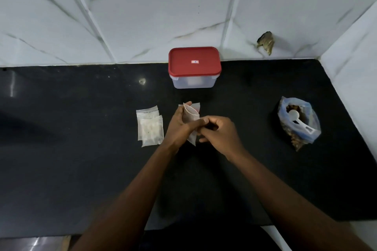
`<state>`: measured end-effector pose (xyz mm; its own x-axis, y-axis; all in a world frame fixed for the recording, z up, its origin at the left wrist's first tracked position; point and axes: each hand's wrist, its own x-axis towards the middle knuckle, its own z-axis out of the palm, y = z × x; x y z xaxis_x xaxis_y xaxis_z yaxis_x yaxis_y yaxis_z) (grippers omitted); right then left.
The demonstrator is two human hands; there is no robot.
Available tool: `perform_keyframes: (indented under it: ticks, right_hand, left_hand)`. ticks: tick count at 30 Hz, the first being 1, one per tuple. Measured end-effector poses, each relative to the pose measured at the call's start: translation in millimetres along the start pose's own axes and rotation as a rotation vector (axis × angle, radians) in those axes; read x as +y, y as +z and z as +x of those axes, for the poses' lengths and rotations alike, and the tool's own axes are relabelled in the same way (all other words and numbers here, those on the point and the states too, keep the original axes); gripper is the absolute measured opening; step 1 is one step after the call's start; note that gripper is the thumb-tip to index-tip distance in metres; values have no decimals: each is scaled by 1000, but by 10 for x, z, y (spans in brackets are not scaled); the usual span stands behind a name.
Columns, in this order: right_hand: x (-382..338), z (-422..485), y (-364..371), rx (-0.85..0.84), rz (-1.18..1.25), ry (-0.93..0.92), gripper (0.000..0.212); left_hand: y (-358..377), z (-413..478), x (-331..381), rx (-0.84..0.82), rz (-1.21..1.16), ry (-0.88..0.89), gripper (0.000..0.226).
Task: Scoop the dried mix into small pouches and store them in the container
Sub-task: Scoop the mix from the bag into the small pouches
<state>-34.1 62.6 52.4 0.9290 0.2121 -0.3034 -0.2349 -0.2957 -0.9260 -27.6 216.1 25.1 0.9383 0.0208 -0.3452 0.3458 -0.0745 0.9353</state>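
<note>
Over the middle of the counter, the left hand has its fingers curled around a small pouch, and the right hand, fingers bent close together, pinches the same pouch at its side. The container stands at the back edge with its red lid on. Some pouches lie just left of the hands, and the bag of dried mix, with a white scoop inside, lies near the right edge.
</note>
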Motion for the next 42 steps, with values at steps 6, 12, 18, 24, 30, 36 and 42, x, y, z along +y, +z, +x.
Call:
perform_keyframes:
  ticks: [6,12,18,24,30,36,42]
  right_hand:
    - [38,-62,-469,111,205,96,20]
    - [60,-62,-890,198,-120,-80,9]
    - [177,-153,-1053,168,-489,-121,27]
    - [264,-202,-1234,148,-295,70,13]
    - [240,-195,-1361,278,112,323,11]
    - [312,-275,-1682,66,-45,261,12]
    - [458,-276,-1913,88,-462,62,21]
  left_hand:
    - [248,15,7,-76,190,93,88]
    - [575,42,87,-134,507,266,89]
    - [900,70,166,-145,781,407,86]
    - [1152,103,176,-153,865,465,82]
    - [1374,157,109,-167,754,471,76]
    - [1582,187,126,-158,643,476,70]
    - [1719,212,179,-217,606,407,48]
